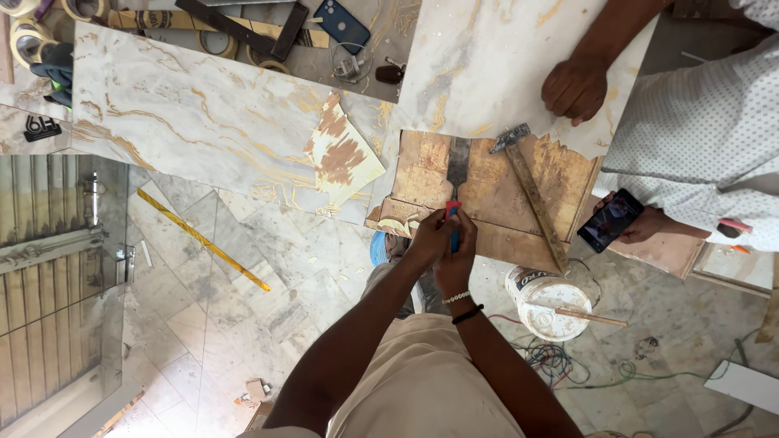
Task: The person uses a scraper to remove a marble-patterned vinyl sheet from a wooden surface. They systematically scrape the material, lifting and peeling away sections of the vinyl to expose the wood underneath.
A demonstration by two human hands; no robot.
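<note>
Your left hand (428, 235) and right hand (456, 255) both pinch a red-and-blue tool (452, 217) on the board (495, 191). White bucket (545, 302) just right holds a stick (591, 317); hammer (527, 182) lies beyond it.

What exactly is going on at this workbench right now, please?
The person's left hand and right hand together grip a red-and-blue tool at the edge of a wooden board whose marble-patterned laminate is partly peeled off. A hammer lies on the board. A co-worker's hand rests on the laminate; another holds a phone.
</note>
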